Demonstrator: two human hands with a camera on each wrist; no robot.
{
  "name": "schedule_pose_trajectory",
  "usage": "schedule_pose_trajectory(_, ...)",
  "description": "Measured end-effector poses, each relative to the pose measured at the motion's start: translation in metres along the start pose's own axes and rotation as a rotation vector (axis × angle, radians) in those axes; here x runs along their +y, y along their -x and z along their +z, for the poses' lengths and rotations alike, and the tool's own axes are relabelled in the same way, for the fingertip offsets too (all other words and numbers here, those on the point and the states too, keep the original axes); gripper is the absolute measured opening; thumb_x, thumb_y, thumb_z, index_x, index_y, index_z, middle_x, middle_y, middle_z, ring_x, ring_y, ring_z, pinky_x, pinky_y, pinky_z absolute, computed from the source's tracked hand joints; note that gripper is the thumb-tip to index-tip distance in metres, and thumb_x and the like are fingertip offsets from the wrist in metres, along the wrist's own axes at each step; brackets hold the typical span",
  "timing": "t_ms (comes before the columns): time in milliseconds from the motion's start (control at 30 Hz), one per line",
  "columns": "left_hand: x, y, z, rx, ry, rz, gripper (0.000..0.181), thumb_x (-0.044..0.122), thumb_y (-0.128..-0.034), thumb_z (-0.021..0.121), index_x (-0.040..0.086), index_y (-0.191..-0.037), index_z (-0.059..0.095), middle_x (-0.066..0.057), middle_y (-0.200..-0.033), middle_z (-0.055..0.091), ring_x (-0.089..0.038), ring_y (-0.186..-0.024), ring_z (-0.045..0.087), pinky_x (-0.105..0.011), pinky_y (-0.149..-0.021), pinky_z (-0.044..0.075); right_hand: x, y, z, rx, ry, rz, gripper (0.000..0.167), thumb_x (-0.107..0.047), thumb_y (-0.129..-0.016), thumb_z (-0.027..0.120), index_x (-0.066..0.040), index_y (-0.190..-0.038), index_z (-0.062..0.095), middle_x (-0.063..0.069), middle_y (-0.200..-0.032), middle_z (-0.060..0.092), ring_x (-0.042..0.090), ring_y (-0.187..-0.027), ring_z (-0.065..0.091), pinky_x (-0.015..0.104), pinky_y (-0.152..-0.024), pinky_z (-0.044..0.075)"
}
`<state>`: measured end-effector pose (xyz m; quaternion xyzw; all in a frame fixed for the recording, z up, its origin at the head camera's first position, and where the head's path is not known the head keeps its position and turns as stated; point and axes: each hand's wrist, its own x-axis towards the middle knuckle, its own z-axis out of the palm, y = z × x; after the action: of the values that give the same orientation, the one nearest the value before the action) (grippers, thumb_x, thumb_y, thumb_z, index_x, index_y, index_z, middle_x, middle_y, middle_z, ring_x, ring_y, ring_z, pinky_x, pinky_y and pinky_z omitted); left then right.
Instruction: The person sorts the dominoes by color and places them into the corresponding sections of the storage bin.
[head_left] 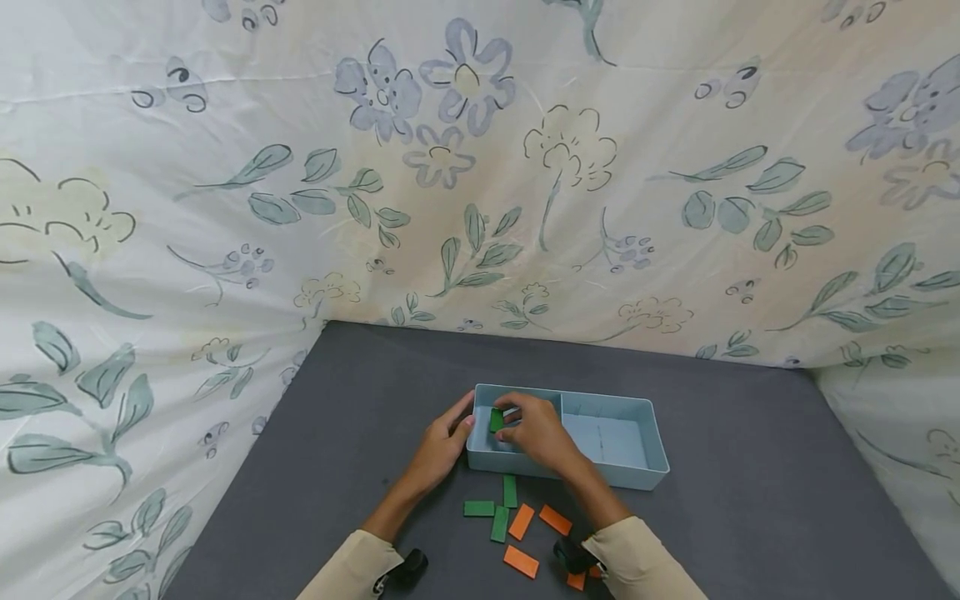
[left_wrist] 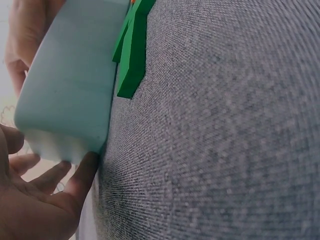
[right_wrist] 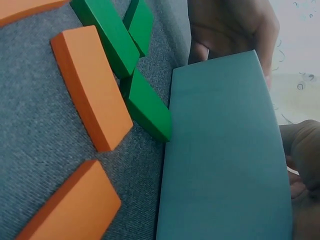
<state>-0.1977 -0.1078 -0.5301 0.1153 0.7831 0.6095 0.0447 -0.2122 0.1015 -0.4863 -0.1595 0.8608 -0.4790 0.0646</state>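
A light blue two-compartment box (head_left: 630,477) stands on the dark table. Over its left compartment my right hand (head_left: 536,431) pinches a green block (head_left: 497,420) between thumb and fingers. My left hand (head_left: 441,450) rests against the box's left end, its fingers extended; in the left wrist view the fingertips of that hand (left_wrist: 47,200) touch the end wall of the box (left_wrist: 70,90). The right wrist view shows part of my right hand (right_wrist: 305,155) behind the box wall (right_wrist: 225,150), the pinched block hidden there. The right compartment holds nothing visible.
In front of the box lie several green blocks (head_left: 479,508) and several orange blocks (head_left: 521,562), some partly hidden by the right wrist. One green block (right_wrist: 147,107) is close to the box's front wall. A floral cloth (head_left: 465,208) hangs behind and beside the table (head_left: 360,375).
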Motion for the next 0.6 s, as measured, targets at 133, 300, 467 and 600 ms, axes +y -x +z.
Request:
schedule_pose_trajectory(133,0.000,-0.001,0.001,0.007,0.002,-0.002,0.051,0.021,-0.1147,0.051,0.020,-0.165,0.042,-0.004,-0.167,0.042,-0.026,-0.154,0.040,-0.055,-0.123,0.033,0.001,-0.004,0.001,-0.003,0.016,0.012,0.045,0.004,-0.088,0.083,-0.002,-0.130,0.071,0.016,-0.128,0.071,0.035,-0.110,0.073,0.039,-0.082,0.063)
schedule_pose_trajectory(300,-0.002,-0.001,0.000,0.003,-0.003,-0.007,0.051,0.021,-0.1149,0.051,0.020,-0.165,0.042,-0.004,-0.167,0.042,-0.025,-0.154,0.038,-0.055,-0.123,0.032,0.001,-0.010,0.003,-0.002,0.043,0.025,0.044,0.004,-0.087,0.084,-0.001,-0.129,0.072,0.015,-0.123,0.073,0.031,-0.104,0.073,0.040,-0.080,0.062)
schedule_pose_trajectory(467,-0.001,0.000,0.000,0.001,-0.004,0.000,0.051,0.021,-0.1149,0.051,0.019,-0.165,0.041,-0.006,-0.168,0.041,-0.027,-0.155,0.038,-0.056,-0.123,0.032,0.004,-0.015,0.006,-0.017,0.074,0.027,0.044,0.004,-0.086,0.085,-0.001,-0.128,0.072,0.015,-0.119,0.074,0.025,-0.097,0.074,0.037,-0.077,0.061)
schedule_pose_trajectory(600,0.000,0.000,0.000,0.002,-0.005,-0.004,0.052,0.023,-0.1148,0.051,0.019,-0.165,0.041,-0.006,-0.168,0.040,-0.027,-0.155,0.037,-0.055,-0.123,0.032,0.006,-0.018,0.009,-0.033,0.083,0.010,0.044,0.004,-0.087,0.084,0.000,-0.128,0.071,0.016,-0.122,0.073,0.024,-0.095,0.075,0.037,-0.076,0.061)
